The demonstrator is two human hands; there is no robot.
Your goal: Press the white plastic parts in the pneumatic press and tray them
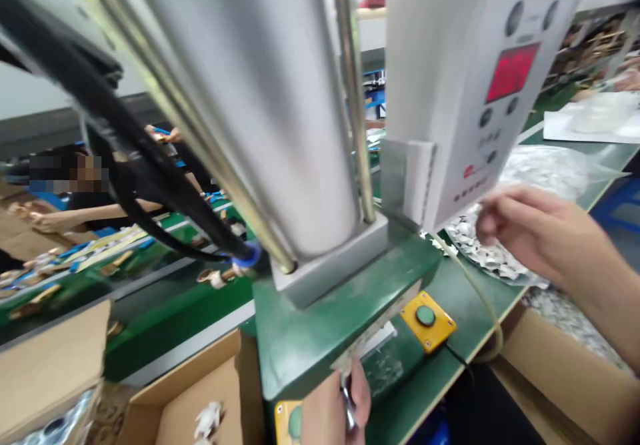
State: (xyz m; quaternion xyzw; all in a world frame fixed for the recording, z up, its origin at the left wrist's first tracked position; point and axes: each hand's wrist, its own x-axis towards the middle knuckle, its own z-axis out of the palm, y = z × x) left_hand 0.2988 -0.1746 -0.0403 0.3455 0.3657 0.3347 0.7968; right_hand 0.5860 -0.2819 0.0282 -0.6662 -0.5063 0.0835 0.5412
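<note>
At the lower middle, my left hand [327, 408] is closed around a shiny metal piece [348, 401], whose kind I cannot make out. A small pale piece [345, 363] shows just above its fingertips, in front of the green machine base [320, 338]. My right hand [545, 231] is over the near side of a pile of small white parts [493, 248] in a clear bag. Its fingers are curled together and blurred; what they hold, if anything, is hidden.
A press with a large silver cylinder [280, 131] and a control box [440, 98] with red displays stands ahead. Yellow button boxes [435, 331] flank my left hand. An open carton [190, 391] stands left. Beyond it, a person [125, 185] works across a green conveyor [165, 325].
</note>
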